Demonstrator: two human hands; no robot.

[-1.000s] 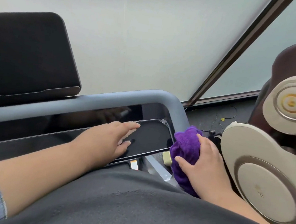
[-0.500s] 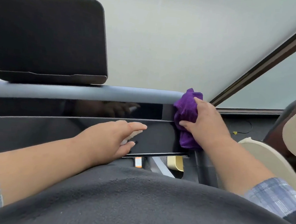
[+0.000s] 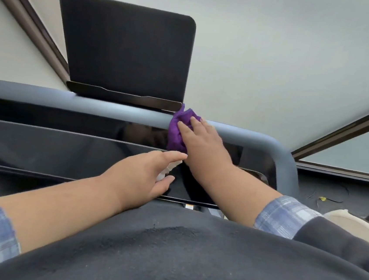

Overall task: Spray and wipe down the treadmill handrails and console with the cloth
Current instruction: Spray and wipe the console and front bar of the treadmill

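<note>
My right hand holds a bunched purple cloth and presses it against the grey-blue front handrail, just below the right corner of the black screen. The cloth hangs down over the top strip of the glossy black console. My left hand rests on the console with the index finger stretched out. Between that finger and the thumb it grips a small white spray bottle, which is mostly hidden under the palm.
The handrail bends down at its right corner. A beige rounded machine part sits at the lower right, and a thin cable with a yellow tag lies on the dark floor. A pale wall stands behind the treadmill.
My right hand carried the cloth from beside the right post up onto the front rail, then left along it. My view swung left. The left hand stayed on the console.
</note>
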